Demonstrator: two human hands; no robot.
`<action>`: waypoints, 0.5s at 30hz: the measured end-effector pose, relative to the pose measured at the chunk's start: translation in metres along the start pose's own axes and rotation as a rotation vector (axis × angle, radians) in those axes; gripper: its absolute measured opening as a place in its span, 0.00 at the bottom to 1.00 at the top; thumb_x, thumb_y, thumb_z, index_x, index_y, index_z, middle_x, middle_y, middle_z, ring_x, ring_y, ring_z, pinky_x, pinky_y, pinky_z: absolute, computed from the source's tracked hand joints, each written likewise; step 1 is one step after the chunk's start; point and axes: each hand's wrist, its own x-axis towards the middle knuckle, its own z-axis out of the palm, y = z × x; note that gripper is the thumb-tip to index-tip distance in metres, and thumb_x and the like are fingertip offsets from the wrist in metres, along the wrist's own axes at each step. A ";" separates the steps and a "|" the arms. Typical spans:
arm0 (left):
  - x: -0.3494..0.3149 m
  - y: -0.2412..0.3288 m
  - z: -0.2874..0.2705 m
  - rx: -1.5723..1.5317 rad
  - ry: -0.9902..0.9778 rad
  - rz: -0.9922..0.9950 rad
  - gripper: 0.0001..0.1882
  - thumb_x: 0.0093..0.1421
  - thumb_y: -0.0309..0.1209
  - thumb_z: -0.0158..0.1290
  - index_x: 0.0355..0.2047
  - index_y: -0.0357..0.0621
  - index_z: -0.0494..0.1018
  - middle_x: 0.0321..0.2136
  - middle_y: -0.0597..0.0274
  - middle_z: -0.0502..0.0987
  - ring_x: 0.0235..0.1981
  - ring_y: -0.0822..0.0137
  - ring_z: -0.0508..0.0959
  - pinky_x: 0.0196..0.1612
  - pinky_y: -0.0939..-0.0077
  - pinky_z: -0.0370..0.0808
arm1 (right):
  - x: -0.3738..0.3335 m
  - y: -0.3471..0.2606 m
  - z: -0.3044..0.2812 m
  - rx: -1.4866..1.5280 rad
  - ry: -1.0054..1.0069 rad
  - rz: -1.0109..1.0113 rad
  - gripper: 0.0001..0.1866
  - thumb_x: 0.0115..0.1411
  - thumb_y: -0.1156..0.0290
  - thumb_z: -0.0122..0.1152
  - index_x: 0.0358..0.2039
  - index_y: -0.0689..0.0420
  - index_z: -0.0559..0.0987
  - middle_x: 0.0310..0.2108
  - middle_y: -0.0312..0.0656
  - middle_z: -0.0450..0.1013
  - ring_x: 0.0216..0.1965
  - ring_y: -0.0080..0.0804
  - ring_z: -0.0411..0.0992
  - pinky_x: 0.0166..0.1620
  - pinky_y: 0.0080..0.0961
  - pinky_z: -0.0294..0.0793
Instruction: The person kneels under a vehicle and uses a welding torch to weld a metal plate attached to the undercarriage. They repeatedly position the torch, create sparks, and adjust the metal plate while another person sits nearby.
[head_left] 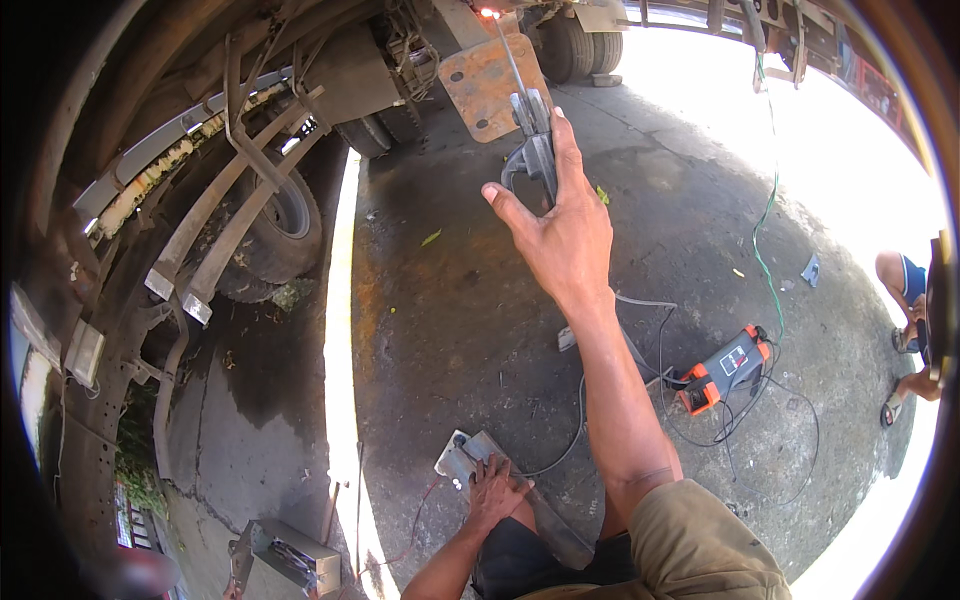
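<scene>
Stained concrete floor (450, 270), bright sunlit strip (340, 330)

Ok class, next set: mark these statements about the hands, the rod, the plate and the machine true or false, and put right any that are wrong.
1. The right hand holds a grey holder with a thin rod in it. True.
2. The left hand is on the same holder. False: the left hand is low in the picture, apart from it, near the person's knees.
3. A bright glow shows at the rod's far end. True.
4. The rusty plate has no holes. False: dark holes show in it.
5. The orange and dark grey machine is right of the right forearm. True.
</scene>
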 end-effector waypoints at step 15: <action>0.001 -0.003 0.004 0.003 -0.003 -0.008 0.49 0.62 0.66 0.54 0.73 0.45 0.64 0.76 0.42 0.56 0.77 0.36 0.52 0.74 0.37 0.54 | 0.012 -0.003 0.007 -0.012 -0.066 0.039 0.54 0.60 0.49 0.74 0.79 0.40 0.51 0.44 0.54 0.79 0.43 0.56 0.82 0.43 0.52 0.82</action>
